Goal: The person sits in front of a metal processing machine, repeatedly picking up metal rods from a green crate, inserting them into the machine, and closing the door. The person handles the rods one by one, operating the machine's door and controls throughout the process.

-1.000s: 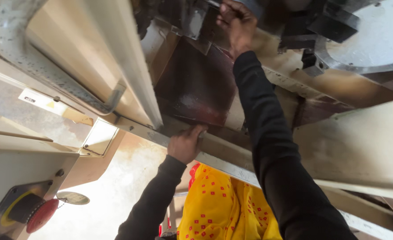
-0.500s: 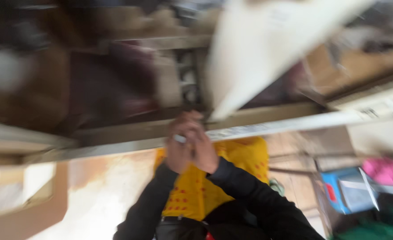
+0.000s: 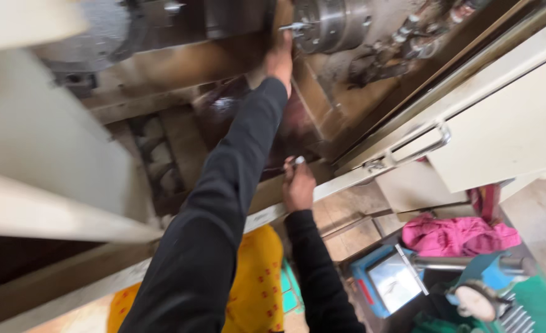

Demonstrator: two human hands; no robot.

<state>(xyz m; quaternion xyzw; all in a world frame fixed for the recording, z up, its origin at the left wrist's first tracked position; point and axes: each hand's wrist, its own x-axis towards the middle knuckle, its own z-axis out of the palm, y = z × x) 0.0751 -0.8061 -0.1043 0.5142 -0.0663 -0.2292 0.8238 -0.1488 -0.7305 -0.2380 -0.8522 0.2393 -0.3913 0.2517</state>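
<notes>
Up top, left hand (image 3: pixel 279 58) touches the steel chuck (image 3: pixel 328 24); right hand's (image 3: pixel 297 185) fingers pinch a small metal piece (image 3: pixel 299 160).

The machine opening is bounded on the right by the cream sliding door (image 3: pixel 501 132) with its handle (image 3: pixel 418 148), and on the left by a cream panel (image 3: pixel 45 142). Room around the steel chuck (image 3: pixel 331 21) is narrowed by the left hand (image 3: pixel 279 58). The front rail (image 3: pixel 341 185) is occupied by the right hand (image 3: pixel 299 185).

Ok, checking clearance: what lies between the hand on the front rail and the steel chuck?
Head view: between right hand and chuck, a dark sloping panel, crossed by the left arm's black sleeve.
</notes>
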